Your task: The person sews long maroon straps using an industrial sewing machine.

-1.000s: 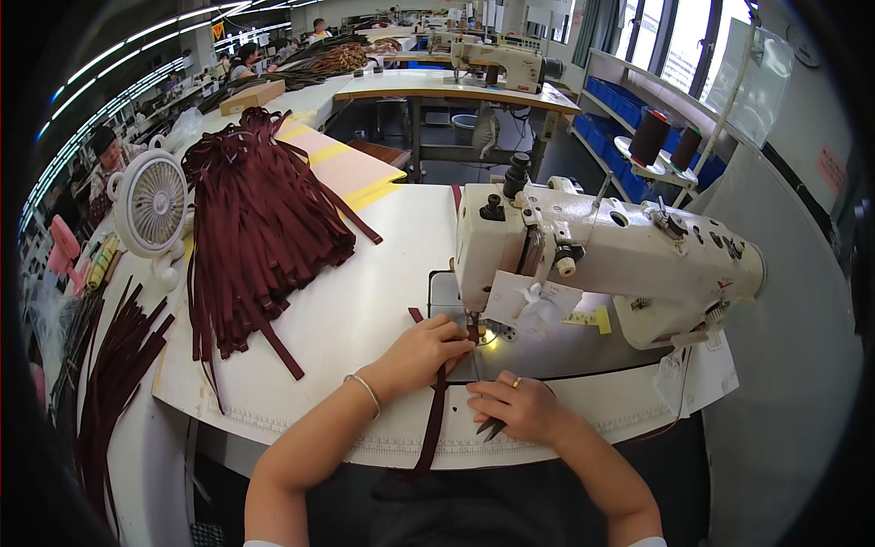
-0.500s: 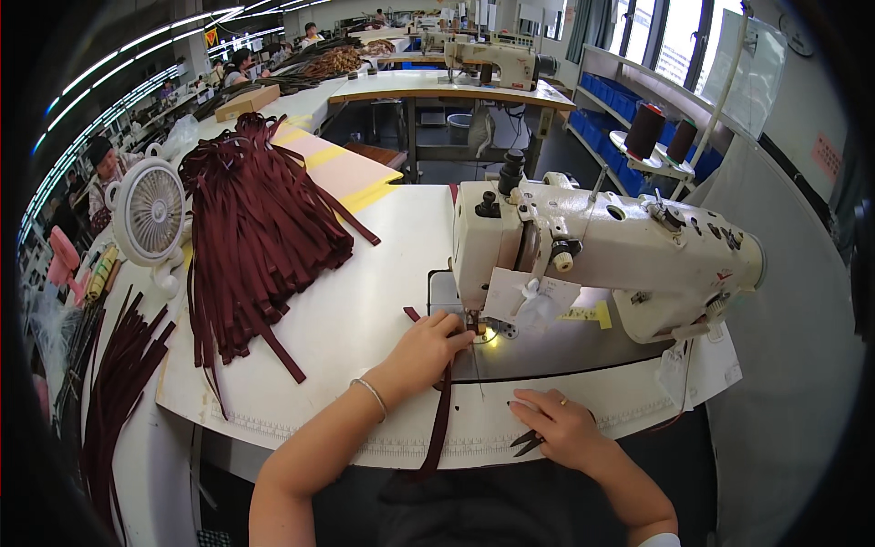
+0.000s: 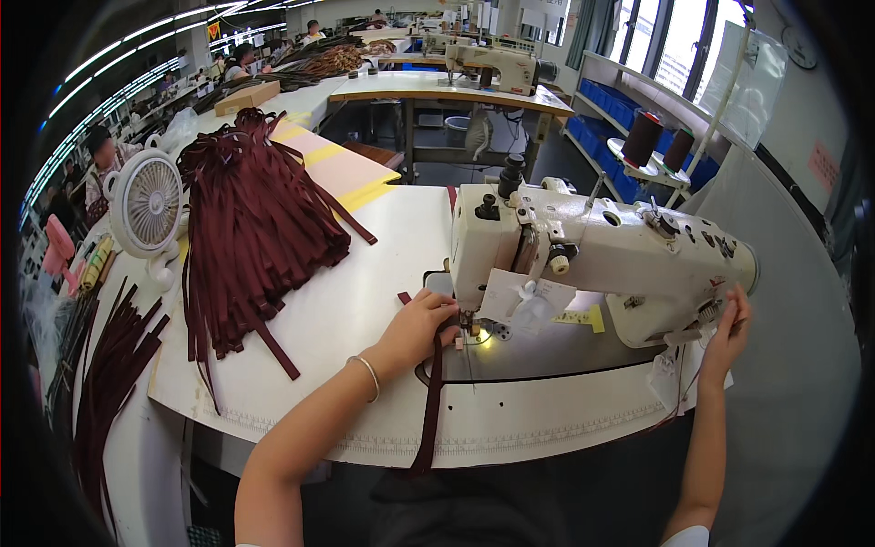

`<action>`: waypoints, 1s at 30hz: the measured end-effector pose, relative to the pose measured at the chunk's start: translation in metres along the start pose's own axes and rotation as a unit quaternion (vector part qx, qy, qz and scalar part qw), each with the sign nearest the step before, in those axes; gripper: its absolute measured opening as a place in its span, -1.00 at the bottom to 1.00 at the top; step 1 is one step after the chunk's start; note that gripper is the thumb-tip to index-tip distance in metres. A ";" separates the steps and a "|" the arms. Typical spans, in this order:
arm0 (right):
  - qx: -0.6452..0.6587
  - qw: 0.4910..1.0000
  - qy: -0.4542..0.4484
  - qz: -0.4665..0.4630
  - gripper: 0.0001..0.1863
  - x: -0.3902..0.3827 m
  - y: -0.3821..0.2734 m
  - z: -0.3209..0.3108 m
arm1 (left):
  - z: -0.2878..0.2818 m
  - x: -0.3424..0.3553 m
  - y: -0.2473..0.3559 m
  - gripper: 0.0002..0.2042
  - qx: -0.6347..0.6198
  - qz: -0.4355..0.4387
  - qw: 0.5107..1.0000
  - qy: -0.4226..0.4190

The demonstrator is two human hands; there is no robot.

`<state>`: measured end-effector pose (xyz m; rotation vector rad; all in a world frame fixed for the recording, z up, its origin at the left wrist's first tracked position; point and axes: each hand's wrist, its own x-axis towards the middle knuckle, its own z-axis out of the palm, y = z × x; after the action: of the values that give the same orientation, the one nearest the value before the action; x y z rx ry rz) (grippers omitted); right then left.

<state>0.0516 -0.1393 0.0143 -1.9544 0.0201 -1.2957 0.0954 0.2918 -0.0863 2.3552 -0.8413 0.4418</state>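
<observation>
The workpiece is a maroon strap (image 3: 431,401), a narrow, flat, flexible band with a matte, fabric-like surface. It lies on a smooth white table (image 3: 565,415) at the left edge of the bed plate (image 3: 519,363); its short upper end projects beyond the left hand (image 3: 427,325), and its long lower length runs down to the front table edge. The bed plate is dark, smooth metal with a dull sheen and rounded corners. Above it stands a sewing machine (image 3: 592,223) with a cream painted housing, a boxy head and a rounded arm; a bright lamp (image 3: 485,335) lights the needle area. A printed scale (image 3: 383,447) follows the front of the table, curved by the lens. To the left, a thick bundle (image 3: 260,242) of similar maroon straps fans out in overlapping layers beside a round white fan (image 3: 150,205) with a ribbed grille. The left forearm enters from the lower edge and angles up to the right; the left hand is palm down, its fingers bent and closed on the strap just beside the needle area. The right forearm rises almost vertically; the right hand (image 3: 726,330) is raised near the handwheel (image 3: 749,266), fingers pointing upward. Contact with the wheel, and whether these fingers grip anything, cannot be determined.
</observation>
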 end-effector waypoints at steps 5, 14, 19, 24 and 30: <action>-0.243 0.965 0.095 -0.008 -0.60 0.144 0.127 -0.042 | -0.001 0.017 -0.022 -0.78 0.006 0.075 0.997 -0.028; -0.358 0.929 -0.076 0.055 -0.56 0.218 0.255 -0.103 | 0.008 0.018 -0.021 -0.79 -0.017 0.081 0.996 0.018; -0.157 0.954 -0.015 0.253 -0.50 0.132 0.255 -0.063 | -0.001 0.011 -0.021 -0.81 0.012 0.058 0.998 0.008; -0.137 0.980 0.057 0.132 -0.45 0.146 0.274 -0.105 | 0.008 0.021 -0.021 -0.82 -0.014 0.088 0.996 0.008; -0.341 0.933 -0.089 0.070 -0.43 0.196 0.219 -0.084 | -0.003 0.017 -0.013 -0.81 -0.006 0.052 0.999 -0.013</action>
<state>0.1638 -0.4213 0.0490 -2.5867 0.5798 -1.0917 0.1164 0.2936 -0.0807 2.3181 -0.9798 0.4472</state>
